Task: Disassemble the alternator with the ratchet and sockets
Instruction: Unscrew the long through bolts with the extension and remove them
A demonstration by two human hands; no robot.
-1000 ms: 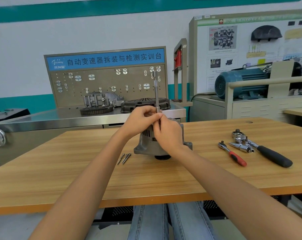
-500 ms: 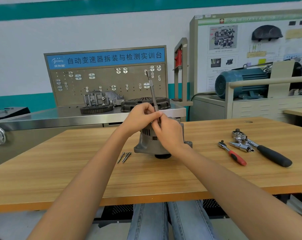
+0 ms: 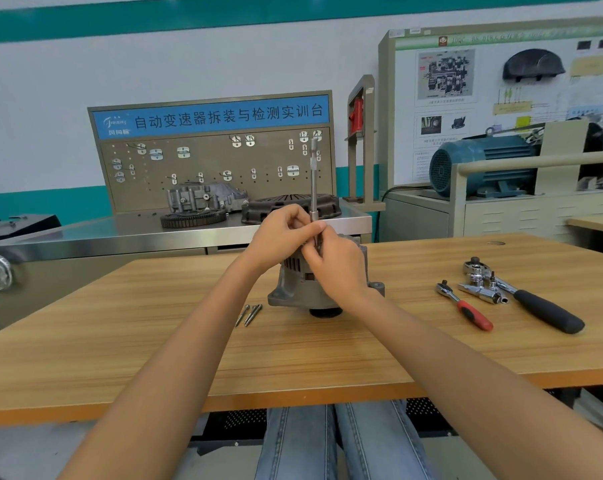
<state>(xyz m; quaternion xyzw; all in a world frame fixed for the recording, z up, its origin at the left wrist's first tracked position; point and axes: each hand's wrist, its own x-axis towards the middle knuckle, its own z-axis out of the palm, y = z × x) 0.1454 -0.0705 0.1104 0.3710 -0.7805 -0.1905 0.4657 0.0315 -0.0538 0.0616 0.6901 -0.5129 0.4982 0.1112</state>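
Two hands meet on top of the alternator, which sits in the middle of the wooden table. The left hand and the right hand both pinch the bottom of a long extension bar that stands straight up. My guess: they are spinning out a long bolt by hand. Next, lift it out and lay it by the loose bolts. Two ratchets wait well apart on the right.
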